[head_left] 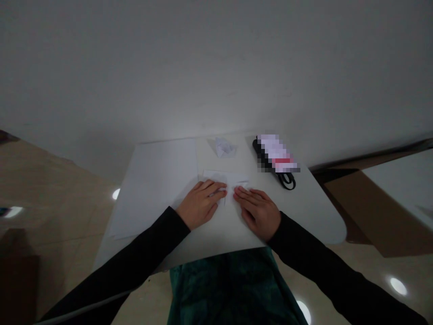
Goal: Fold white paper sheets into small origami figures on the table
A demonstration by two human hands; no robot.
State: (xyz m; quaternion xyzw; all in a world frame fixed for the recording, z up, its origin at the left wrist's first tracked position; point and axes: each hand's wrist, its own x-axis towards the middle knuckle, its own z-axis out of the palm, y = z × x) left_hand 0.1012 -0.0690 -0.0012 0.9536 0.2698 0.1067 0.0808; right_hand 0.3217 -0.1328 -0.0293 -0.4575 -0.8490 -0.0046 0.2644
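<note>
your left hand [202,203] and right hand [260,211] are facing each other over a small, folded piece of white paper [225,175], which is lying under your fingertips and showing just beyond them on the smooth white desk [307,207]. the fingers of both hands are stretching out and resting on it, neither clenching nor visibly wrapping round an edge. you seem to be flattening folds, so you are working best when one hand is anchoring the paper while the other is lining up an edge, then creasing outward. a little flap is lifting by your right fingertips; uneven pressure is risking a skewed crease there. the large, flat white paper sheets [158,180] are lying left of your left fingers, and a small, crinkled white paper piece [224,148] is sitting beyond both hands.
</note>
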